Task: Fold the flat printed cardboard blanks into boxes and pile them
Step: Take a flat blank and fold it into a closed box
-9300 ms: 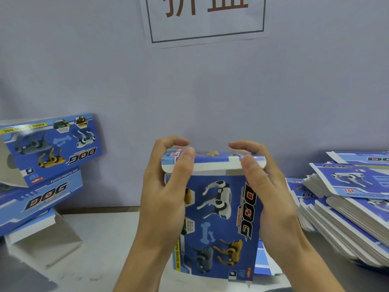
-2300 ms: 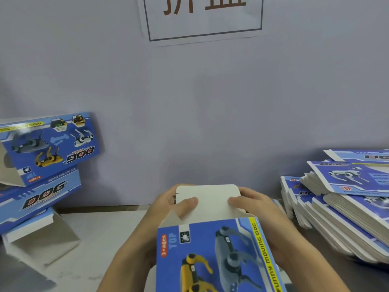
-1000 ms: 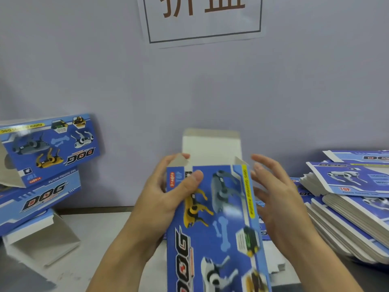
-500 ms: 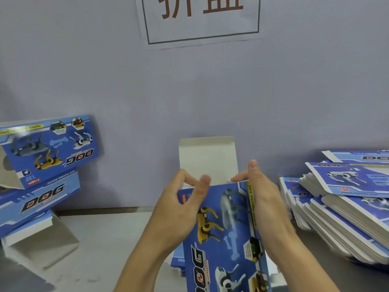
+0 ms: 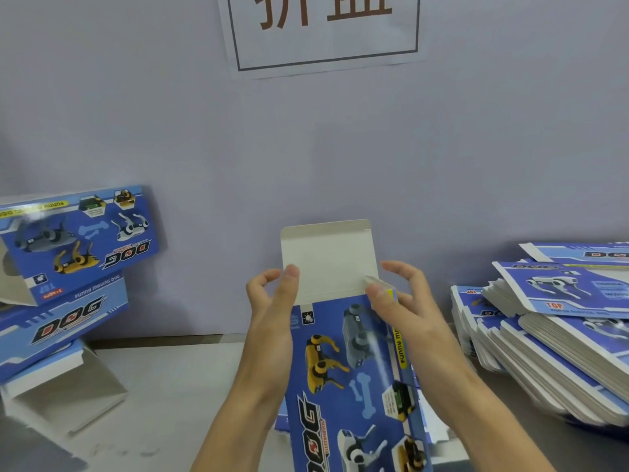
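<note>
A blue printed cardboard box (image 5: 354,379) with robot-dog pictures and a "DOG" logo stands up in the middle, over the near edge of the pale grey tabletop (image 5: 177,386). Its plain white top flap (image 5: 326,260) stands up open. The left hand (image 5: 272,315) lies along the box's left edge, thumb against the flap and fingers loosely curled. The right hand (image 5: 405,308) pinches the small side flap (image 5: 377,284) at the box's upper right corner.

To the right lies a thick, slumped stack of flat printed blanks (image 5: 551,338), too many to count. To the left, three folded boxes (image 5: 64,287) are piled against the wall, the top one tilted and the lowest with its white flap open. Nothing stands between the hands and either pile.

A plain lavender-grey wall (image 5: 340,148) rises behind the tabletop, with a white paper sign (image 5: 323,32) bearing brown characters in a dark frame.
</note>
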`<state>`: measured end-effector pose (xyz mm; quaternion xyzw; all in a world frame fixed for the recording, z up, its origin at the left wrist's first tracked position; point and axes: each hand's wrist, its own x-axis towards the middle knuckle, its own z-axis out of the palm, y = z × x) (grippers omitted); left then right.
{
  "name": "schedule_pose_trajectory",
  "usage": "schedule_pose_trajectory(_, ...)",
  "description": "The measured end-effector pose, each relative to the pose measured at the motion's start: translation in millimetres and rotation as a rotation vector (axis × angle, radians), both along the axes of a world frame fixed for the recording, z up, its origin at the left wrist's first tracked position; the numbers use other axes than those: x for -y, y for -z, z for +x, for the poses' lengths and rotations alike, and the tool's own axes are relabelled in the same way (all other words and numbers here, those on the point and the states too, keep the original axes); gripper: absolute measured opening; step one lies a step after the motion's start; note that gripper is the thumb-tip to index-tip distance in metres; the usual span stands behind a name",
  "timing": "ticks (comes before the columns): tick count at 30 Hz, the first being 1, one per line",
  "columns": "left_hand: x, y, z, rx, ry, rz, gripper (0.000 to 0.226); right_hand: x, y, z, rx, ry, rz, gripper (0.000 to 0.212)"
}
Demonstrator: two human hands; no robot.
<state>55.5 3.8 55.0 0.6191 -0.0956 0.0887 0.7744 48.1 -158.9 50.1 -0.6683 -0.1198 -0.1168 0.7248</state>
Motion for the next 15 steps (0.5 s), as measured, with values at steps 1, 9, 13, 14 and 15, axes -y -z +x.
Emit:
schedule_pose_trajectory(1, -3.3, 0.2, 1.4, -0.021, 0.026, 0.02, 0.073, 2.6, -0.5, -0.2, 0.018, 0.043, -0.006, 0.062)
schedule_pose_trajectory(9, -42.0, 7.4, -1.3, -0.156, 0.395, 0.434, 0.09, 25.0, -0.3, 10.1, 0.055, 0.295, 0.58, 0.059)
schedule_pose_trajectory(13, -64.7, 4.9, -9.4, -0.108, 0.547, 0.231, 0.062, 34.3, 13.1, 9.4, -0.026, 0.022, 1.003, 0.04)
schedule_pose_trajectory(14, -68.2, 3.6, -11.5, -0.073, 0.54, 0.167, 0.062, 35.2, 17.7, 10.3, -0.045, 0.024, 1.022, 0.038)
schedule_pose_trajectory(15, -69.5, 1.5, -13.0, -0.032, 0.506, 0.119, 0.066, 34.5, 22.4, 11.6, -0.077, 0.042, 1.013, 0.037)
